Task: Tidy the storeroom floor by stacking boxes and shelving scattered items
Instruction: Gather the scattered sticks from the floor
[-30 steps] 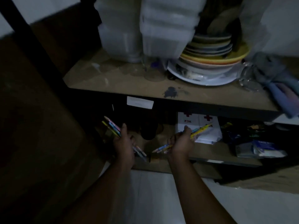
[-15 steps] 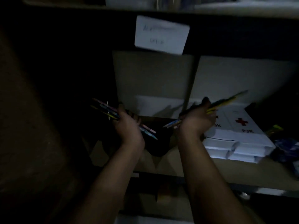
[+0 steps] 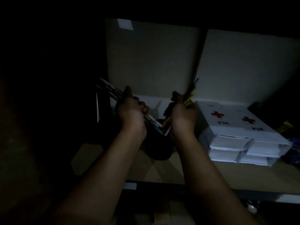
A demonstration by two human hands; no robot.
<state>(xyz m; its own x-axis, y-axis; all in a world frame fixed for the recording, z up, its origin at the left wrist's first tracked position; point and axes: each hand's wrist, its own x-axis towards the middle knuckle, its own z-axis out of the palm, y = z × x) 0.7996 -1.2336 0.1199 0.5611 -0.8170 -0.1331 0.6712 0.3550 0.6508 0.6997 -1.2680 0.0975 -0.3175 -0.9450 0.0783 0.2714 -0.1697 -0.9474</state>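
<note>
My left hand (image 3: 129, 109) is closed around a bundle of coloured pencils (image 3: 110, 89) whose tops fan up to the left. A second bundle of pencils (image 3: 191, 90), held nearly upright, is gripped by my right hand (image 3: 183, 114). The lower ends of both bundles meet over a dark round cup (image 3: 160, 151) that stands on the lower shelf board (image 3: 211, 174) between my wrists. The scene is very dim, and I cannot tell whether the pencil tips are inside the cup.
White boxes with red crosses and "P3K" print (image 3: 240, 127) are stacked just right of my right hand. Pale panels (image 3: 154, 62) stand at the shelf's back. Left of my hands all is dark. Small items lie at the far right (image 3: 287, 125).
The view has closed in on the lower shelf. Both hands have come together over the dark cup, and the right bundle has tilted from slanting to nearly upright.
</note>
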